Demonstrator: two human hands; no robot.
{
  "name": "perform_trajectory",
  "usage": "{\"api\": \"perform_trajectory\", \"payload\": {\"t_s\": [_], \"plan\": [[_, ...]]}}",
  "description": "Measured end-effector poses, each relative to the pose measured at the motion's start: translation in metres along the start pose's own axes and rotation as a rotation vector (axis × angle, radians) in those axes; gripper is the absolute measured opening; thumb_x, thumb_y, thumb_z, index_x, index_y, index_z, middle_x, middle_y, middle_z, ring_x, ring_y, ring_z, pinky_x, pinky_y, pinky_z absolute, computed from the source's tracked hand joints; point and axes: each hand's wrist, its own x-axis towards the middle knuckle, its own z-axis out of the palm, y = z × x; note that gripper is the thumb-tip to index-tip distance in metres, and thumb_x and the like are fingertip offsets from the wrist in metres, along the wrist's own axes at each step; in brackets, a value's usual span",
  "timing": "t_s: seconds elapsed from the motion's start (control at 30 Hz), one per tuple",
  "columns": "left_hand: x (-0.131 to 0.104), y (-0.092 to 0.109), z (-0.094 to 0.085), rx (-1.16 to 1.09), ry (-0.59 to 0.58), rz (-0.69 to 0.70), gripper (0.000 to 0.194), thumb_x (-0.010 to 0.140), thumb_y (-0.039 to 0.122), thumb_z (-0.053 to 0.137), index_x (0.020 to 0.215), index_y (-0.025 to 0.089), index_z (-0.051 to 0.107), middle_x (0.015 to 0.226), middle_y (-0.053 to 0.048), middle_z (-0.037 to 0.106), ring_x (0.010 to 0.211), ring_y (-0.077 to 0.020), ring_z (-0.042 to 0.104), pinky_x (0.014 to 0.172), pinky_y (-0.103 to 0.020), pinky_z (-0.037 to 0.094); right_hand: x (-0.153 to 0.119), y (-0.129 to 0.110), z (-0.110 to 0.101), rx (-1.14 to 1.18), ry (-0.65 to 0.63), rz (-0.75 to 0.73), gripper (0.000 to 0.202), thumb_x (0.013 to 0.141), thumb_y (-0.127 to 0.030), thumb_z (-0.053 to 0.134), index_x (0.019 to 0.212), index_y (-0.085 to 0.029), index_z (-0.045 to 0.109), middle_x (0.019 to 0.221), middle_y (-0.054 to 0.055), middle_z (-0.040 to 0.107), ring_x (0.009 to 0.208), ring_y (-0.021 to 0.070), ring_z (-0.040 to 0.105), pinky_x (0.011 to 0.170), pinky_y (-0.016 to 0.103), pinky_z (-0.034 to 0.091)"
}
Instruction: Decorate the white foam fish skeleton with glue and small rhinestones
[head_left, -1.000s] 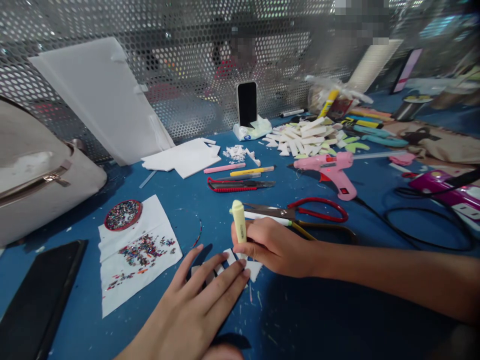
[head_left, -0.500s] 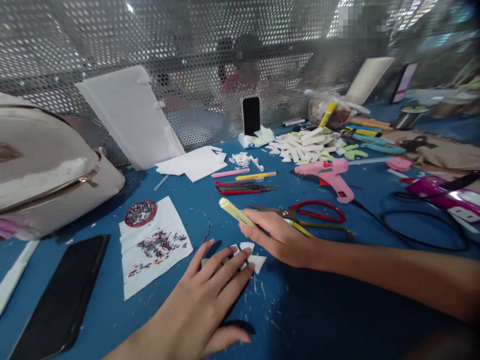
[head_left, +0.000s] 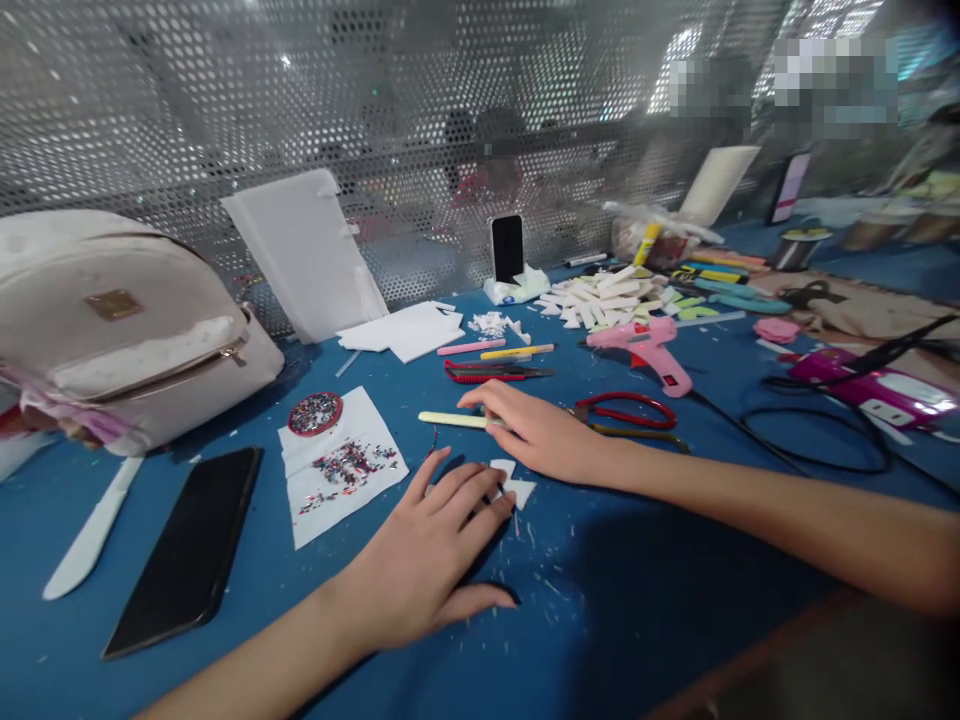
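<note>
My left hand [head_left: 442,550] lies with spread fingers over small white foam pieces [head_left: 519,490], its fingertips covering part of them. Just beyond it, my right hand [head_left: 536,430] is closed around one end of a pale yellow marker [head_left: 452,420], which lies low and points left. Red-handled scissors [head_left: 630,405] are beside the right hand, their blades partly hidden by it. Left of my left hand is a white paper [head_left: 349,470] with colourful sequins and a small red dish [head_left: 315,413] of sequins.
A glue gun [head_left: 649,350], red cutter [head_left: 484,372], pens and a heap of foam strips [head_left: 600,298] stand beyond the hands. At left are a black phone [head_left: 187,550], white knife [head_left: 94,530] and bag [head_left: 135,330]. A purple power strip [head_left: 874,385] is at right.
The marker has gone from tilted up to nearly flat, with my right hand shifted slightly away from me. My left hand remains over the foam pieces. The camera view has shifted left.
</note>
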Motion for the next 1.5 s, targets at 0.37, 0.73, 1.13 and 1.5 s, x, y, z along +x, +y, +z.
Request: {"api": "perform_trajectory", "payload": {"t_s": [0.37,0.73,1.13,1.5], "plan": [[-0.002,0.002,0.000,0.025,-0.026,-0.002,0.069,0.097,0.064,0.041,0.150,0.020,0.038,0.151,-0.011,0.048,0.142,-0.0313,0.039,0.121,-0.061,0.016,0.056,0.047,-0.027,-0.286,-0.015,0.123,0.029,0.091,-0.021,0.062,0.120,-0.015,0.062,0.121,0.015,0.065,0.111,0.0303,0.060,0.086,0.038,0.047],[-0.005,0.002,0.002,0.077,-0.008,0.015,0.072,0.097,0.065,0.038,0.153,0.019,0.034,0.153,-0.009,0.047,0.141,-0.0307,0.041,0.122,-0.059,0.017,0.059,0.033,-0.047,-0.231,0.130,-0.004,0.030,0.096,-0.024,0.058,0.124,-0.015,0.060,0.124,0.013,0.054,0.101,0.0233,0.059,0.090,0.035,0.047],[-0.005,0.001,0.003,0.121,0.006,0.023,0.072,0.098,0.065,0.036,0.153,0.018,0.036,0.152,-0.008,0.048,0.140,-0.0302,0.041,0.123,-0.055,0.012,-0.038,-0.018,-0.065,0.688,0.126,0.120,0.033,0.095,-0.030,0.061,0.125,-0.026,0.047,0.133,0.009,0.056,0.115,0.0234,0.063,0.075,0.029,0.059],[-0.004,0.002,0.005,0.177,0.022,0.037,0.073,0.098,0.065,0.036,0.152,0.016,0.036,0.151,-0.007,0.050,0.136,-0.0282,0.044,0.124,-0.050,0.004,-0.088,-0.012,-0.048,0.703,-0.063,0.493,0.033,0.099,-0.037,0.055,0.129,-0.022,0.051,0.075,-0.002,0.057,0.057,0.0086,0.050,0.055,0.020,0.043]]}}
